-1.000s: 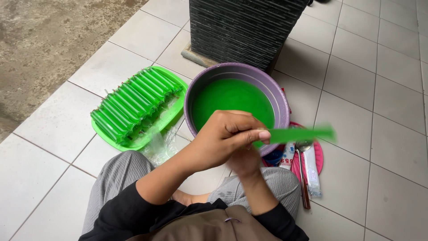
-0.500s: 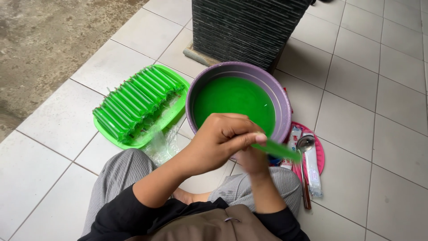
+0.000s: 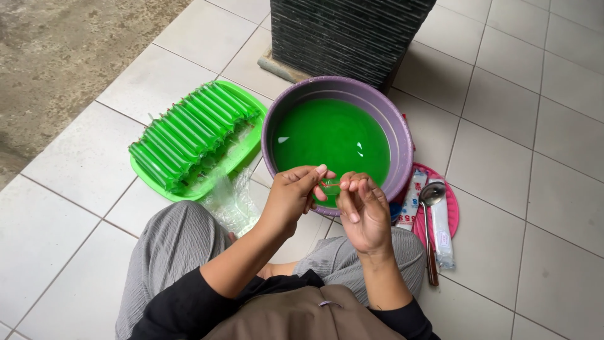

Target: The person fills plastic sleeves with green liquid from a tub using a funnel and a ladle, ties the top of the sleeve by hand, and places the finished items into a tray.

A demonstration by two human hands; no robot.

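Observation:
My left hand (image 3: 294, 196) and my right hand (image 3: 365, 213) meet just in front of the near rim of a purple basin (image 3: 402, 135) filled with green liquid (image 3: 330, 135). Between the fingertips of both hands is pinched the thin twisted end of a green plastic tube (image 3: 329, 184), with a bit of red at it. The rest of the tube is hidden behind my hands. I sit on the tiled floor with grey-trousered knees on either side.
A green tray (image 3: 245, 151) left of the basin holds several filled green tubes (image 3: 189, 135) side by side. Clear plastic bags (image 3: 229, 198) lie by my left knee. A pink plate (image 3: 452, 217) to the right carries a spoon (image 3: 431, 220) and sachets. A dark ribbed block (image 3: 349, 31) stands behind.
The green tube that stuck out to the right from my right hand has swung in behind my hands. Both hands now pinch its end together.

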